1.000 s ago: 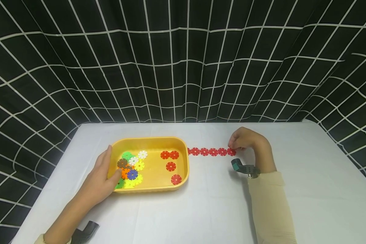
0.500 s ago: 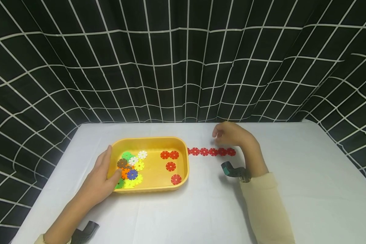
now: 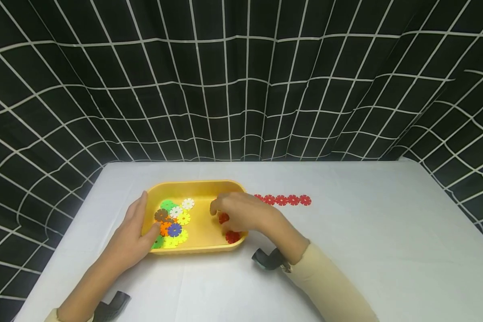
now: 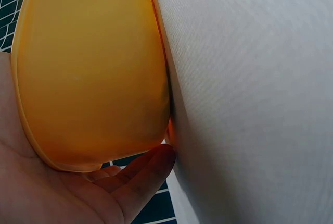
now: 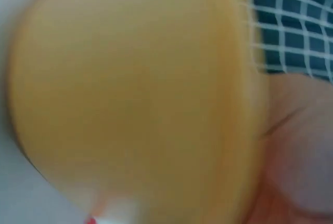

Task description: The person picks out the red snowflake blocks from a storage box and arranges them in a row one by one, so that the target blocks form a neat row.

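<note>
A yellow plastic tray [image 3: 203, 232] stands on the white-covered table. My left hand [image 3: 130, 237] grips its left end, thumb over the rim; the left wrist view has the palm and fingers against the tray's outer wall. My right hand [image 3: 245, 212] is over the tray's right end, fingers loosely bent downward, nothing visibly held. Just by its fingers lie red notched snowflake discs [image 3: 232, 237], others partly hidden beneath the hand. Blurred in the right wrist view, the tray wall [image 5: 135, 78] fills most of the picture.
Mixed snowflake discs, including a blue one [image 3: 175, 230] and a white one [image 3: 188, 204], are heaped in the tray's left half. From the tray's right side, a straight row of red discs [image 3: 293, 200] runs rightward on the table. Behind hangs a black curtain [image 3: 233, 98] with white grid lines.
My right hand has left the right end of the red row, swept left and come down over the tray's right end. My left hand and the tray have stayed put.
</note>
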### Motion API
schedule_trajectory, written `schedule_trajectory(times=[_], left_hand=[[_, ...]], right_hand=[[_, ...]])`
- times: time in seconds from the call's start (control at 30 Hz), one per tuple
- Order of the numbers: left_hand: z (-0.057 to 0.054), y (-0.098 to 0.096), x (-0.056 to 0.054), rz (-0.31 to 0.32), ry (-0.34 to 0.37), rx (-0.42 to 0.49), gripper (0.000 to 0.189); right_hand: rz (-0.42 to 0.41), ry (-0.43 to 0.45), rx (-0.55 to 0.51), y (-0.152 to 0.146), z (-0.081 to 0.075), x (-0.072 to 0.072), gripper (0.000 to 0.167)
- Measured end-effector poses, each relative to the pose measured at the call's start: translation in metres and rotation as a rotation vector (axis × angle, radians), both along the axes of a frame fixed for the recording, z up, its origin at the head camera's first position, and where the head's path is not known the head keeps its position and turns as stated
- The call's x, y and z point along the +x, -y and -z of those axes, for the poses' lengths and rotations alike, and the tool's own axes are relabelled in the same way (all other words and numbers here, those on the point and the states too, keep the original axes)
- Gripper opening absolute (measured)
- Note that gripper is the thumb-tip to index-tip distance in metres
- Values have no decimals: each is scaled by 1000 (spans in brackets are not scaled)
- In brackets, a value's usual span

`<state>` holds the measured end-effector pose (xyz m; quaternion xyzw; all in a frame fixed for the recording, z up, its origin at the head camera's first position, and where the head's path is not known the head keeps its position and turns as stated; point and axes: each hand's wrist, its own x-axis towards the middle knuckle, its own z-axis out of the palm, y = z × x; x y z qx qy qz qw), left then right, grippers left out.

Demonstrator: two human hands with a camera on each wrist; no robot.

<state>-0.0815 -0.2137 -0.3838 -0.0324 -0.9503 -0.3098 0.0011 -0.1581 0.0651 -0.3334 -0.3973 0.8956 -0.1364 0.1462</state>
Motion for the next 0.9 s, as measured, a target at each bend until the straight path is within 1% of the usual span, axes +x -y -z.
schedule_trajectory(times=[0.1, 0.17, 0.2, 0.43, 0.67, 0.9], left_hand=[[-1, 0, 0, 1, -1, -1, 86], [-1, 0, 1, 3, -3, -1, 86], [-2, 0, 1, 4, -4, 0, 86], [-1, -1, 2, 0, -5, 6, 87], [-2, -1, 1, 2, 0, 3, 87], [-2, -1, 1, -3, 11, -2, 87]], right_hand=[[-8, -67, 184, 10, 10, 8, 36], [-10, -111, 258, 15, 14, 10, 38], [-7, -123, 273, 16, 15, 11, 38], [18, -97, 269, 20, 18, 11, 23], [13, -84, 254, 20, 19, 11, 22], [-22, -84, 218, 19, 20, 10, 21]])
